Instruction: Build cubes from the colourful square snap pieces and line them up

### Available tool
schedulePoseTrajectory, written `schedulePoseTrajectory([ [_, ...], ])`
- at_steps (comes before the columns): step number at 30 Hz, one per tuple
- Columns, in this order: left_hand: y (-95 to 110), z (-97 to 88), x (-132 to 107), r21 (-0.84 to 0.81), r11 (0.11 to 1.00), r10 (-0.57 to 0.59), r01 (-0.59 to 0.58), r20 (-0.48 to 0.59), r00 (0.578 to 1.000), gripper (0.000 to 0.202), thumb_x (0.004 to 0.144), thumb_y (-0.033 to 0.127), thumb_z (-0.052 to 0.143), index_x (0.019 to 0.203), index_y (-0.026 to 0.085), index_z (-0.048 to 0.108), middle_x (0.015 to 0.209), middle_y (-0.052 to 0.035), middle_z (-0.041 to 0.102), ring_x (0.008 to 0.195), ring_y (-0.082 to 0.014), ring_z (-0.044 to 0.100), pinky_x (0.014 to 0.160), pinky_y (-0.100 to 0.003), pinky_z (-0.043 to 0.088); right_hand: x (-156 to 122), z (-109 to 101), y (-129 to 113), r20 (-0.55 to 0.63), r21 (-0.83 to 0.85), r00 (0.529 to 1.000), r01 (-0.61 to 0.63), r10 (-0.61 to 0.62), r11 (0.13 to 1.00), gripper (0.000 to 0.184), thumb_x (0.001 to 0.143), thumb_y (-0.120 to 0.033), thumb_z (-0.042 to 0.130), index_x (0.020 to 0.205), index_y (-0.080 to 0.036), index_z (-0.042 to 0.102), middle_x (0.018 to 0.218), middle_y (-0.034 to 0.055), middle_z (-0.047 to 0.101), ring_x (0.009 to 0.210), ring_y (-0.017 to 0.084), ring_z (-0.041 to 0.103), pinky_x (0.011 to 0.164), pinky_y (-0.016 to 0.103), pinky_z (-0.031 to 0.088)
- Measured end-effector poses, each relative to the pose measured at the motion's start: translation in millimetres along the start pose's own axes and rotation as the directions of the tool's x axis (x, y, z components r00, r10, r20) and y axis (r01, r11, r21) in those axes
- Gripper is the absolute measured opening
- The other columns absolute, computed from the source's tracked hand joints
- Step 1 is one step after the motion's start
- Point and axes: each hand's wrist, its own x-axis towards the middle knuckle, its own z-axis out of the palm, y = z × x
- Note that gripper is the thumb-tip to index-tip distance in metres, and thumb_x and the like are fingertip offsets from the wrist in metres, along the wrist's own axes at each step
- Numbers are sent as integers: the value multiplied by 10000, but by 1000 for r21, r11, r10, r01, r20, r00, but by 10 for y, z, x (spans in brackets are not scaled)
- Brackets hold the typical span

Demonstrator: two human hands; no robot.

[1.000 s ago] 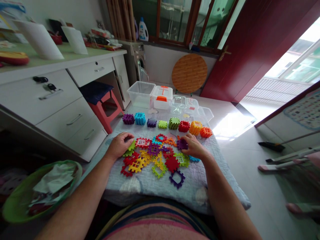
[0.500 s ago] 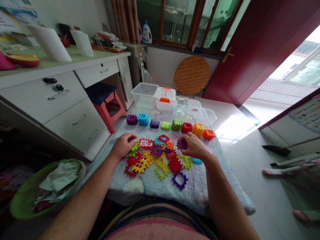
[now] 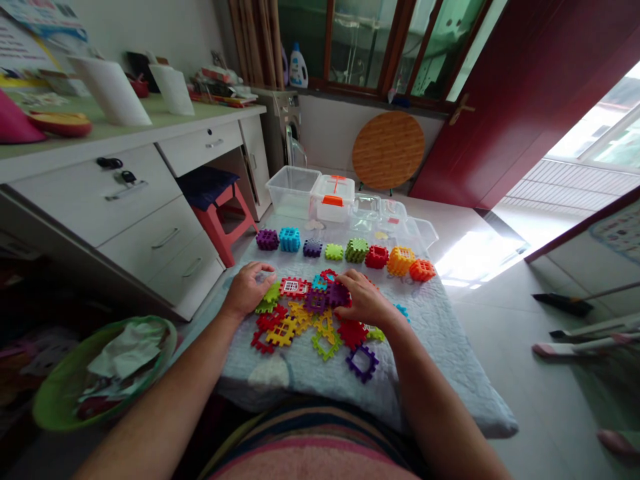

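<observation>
At far left a green basket [image 3: 103, 373] holds crumpled paper, and beyond it stands the white desk [image 3: 95, 200] with a red stool [image 3: 217, 223] tucked by its drawers. The left hand [image 3: 247, 291] lies at the left side of the heap of plastic tiles [image 3: 300, 320], its grip loosely spread, the palm curved over a green tile [image 3: 270, 298], with a red window tile [image 3: 294, 287] just beside it. The heap sits on a pale quilt [image 3: 425, 333], with a yellow tile [image 3: 281, 331] at its near side and a purple frame tile [image 3: 361, 363] lying a little apart from it. The right hand [image 3: 366, 300] is at the heap's right side, its grip curled down onto a purple tile [image 3: 339, 294]; whether it is pinching that tile, I cannot tell. Beyond the heap, eight cubes built from tiles stand in a row, from a purple cube [image 3: 267, 239] at the left to an orange cube [image 3: 423, 270] at the right. Behind them are a clear tub [image 3: 293, 190] and a white case [image 3: 331, 198] with an orange latch. At far right a red door [image 3: 480, 100] stands open.
</observation>
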Motion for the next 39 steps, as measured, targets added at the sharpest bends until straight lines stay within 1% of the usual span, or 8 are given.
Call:
schedulePoseTrajectory([
  [3, 156, -84, 7, 25, 997, 72, -70, -87, 994, 256, 829, 410, 550, 926, 191, 640, 1016, -84, 671, 1024, -256, 611, 986, -386, 441, -38, 19, 57, -39, 34, 999, 3, -2, 999, 561, 698, -220, 701, 1235, -181, 543, 1105, 82, 538, 1009, 224, 522, 946, 387, 441],
  [5, 334, -131, 7, 26, 992, 127, -126, -69, 989, 262, 834, 409, 565, 968, 197, 640, 1056, -80, 667, 1059, -256, 596, 1007, -390, 425, -51, 22, 67, -61, 56, 998, 11, -7, 998, 569, 706, -190, 676, 1256, -178, 529, 1092, 78, 543, 1000, 218, 526, 943, 379, 439],
  [8, 644, -116, 13, 16, 974, 224, -228, 120, 967, 325, 806, 426, 634, 1050, 211, 647, 1126, -77, 656, 1118, -270, 564, 1026, -406, 406, -49, 35, 45, -82, 81, 997, 18, -11, 997, 573, 705, -166, 657, 1259, -194, 518, 1072, 68, 551, 980, 215, 531, 917, 371, 448],
  [13, 1022, 128, 87, 86, 900, 356, -427, 417, 836, 631, 661, 464, 792, 1215, 227, 601, 1259, -95, 599, 1226, -322, 475, 1061, -449, 353, -46, 72, 10, -108, 124, 994, 33, -20, 992, 674, 701, -171, 695, 1329, -215, 456, 1162, 91, 548, 1090, 249, 528, 969, 411, 440],
  [19, 1215, 366, 172, 196, 833, 340, -518, 557, 757, 644, 608, 507, 811, 1132, 188, 614, 1176, -130, 615, 1165, -345, 491, 1006, -463, 364, -106, 59, 137, -103, 208, 994, 49, -28, 977, 781, 697, -193, 748, 1396, -208, 400, 1258, 125, 547, 1184, 263, 529, 1016, 442, 435],
  [25, 1294, 429, 157, 237, 806, 341, -542, 563, 753, 476, 656, 447, 746, 1049, 202, 637, 1064, -123, 629, 1077, -331, 529, 973, -469, 365, -135, 98, 246, -118, 190, 993, 50, -27, 981, 731, 714, -160, 703, 1388, -223, 427, 1176, 106, 617, 1100, 252, 590, 975, 456, 457],
  [33, 1305, 486, 160, 295, 796, 300, -529, 567, 768, 494, 672, 489, 697, 1055, 185, 629, 1045, -138, 633, 1045, -346, 540, 972, -493, 362, -148, 73, 244, -158, 238, 987, 50, -12, 970, 631, 743, -165, 653, 1338, -213, 448, 1086, 78, 655, 999, 208, 620, 927, 405, 481],
  [39, 1317, 518, 160, 293, 816, 269, -499, 571, 775, 489, 642, 456, 705, 1036, 178, 619, 1048, -142, 619, 1047, -351, 535, 968, -496, 368, -155, -5, 284, -163, 304, 983, -28, 81, 952, 514, 747, -165, 586, 1254, -192, 505, 995, 60, 674, 870, 169, 618, 787, 331, 507],
])
